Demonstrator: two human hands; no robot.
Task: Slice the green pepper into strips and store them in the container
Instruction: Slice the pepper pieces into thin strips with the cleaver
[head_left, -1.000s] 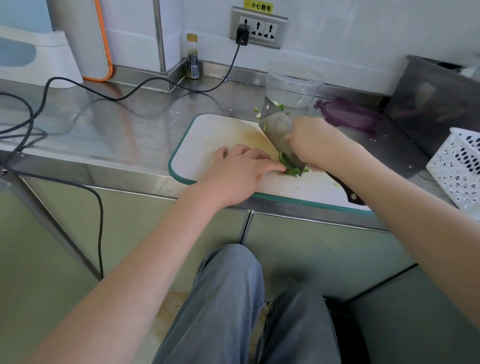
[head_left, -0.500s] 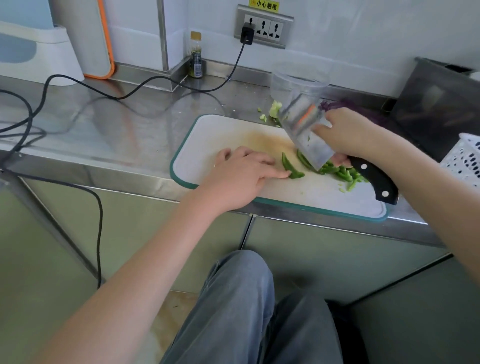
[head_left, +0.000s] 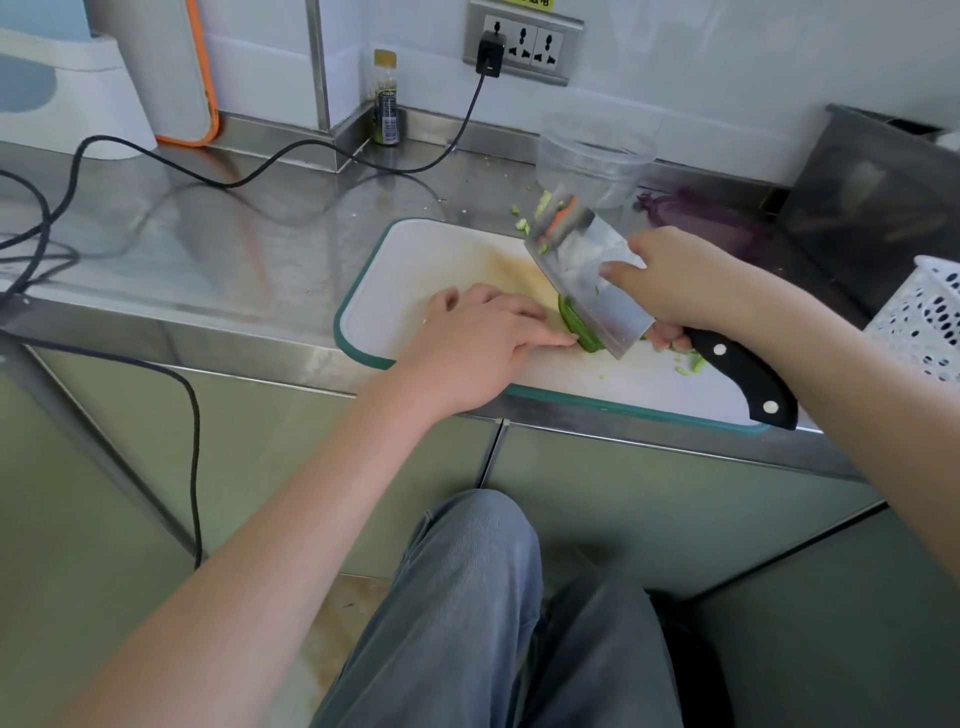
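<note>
A white cutting board (head_left: 415, 270) with a teal rim lies on the steel counter. My left hand (head_left: 483, 338) rests flat on it, fingertips touching a green pepper piece (head_left: 579, 325). My right hand (head_left: 675, 283) grips a cleaver (head_left: 587, 270) with a black handle (head_left: 743, 379); its edge sits against the pepper piece. A few cut green bits (head_left: 693, 364) lie right of the blade, mostly hidden by my right hand. The clear plastic container (head_left: 597, 156) stands beyond the board's far edge.
A purple lid (head_left: 701, 218) lies right of the container. A white perforated basket (head_left: 930, 322) and a dark bin (head_left: 872, 192) stand at the right. Pepper scraps (head_left: 522, 218) lie behind the board. A black cable (head_left: 260, 176) crosses the counter; a small bottle (head_left: 385, 98) stands by the wall.
The cleaver swept right with the cut strips, then came back left onto the pepper piece at my left fingertips. My left hand stayed in place.
</note>
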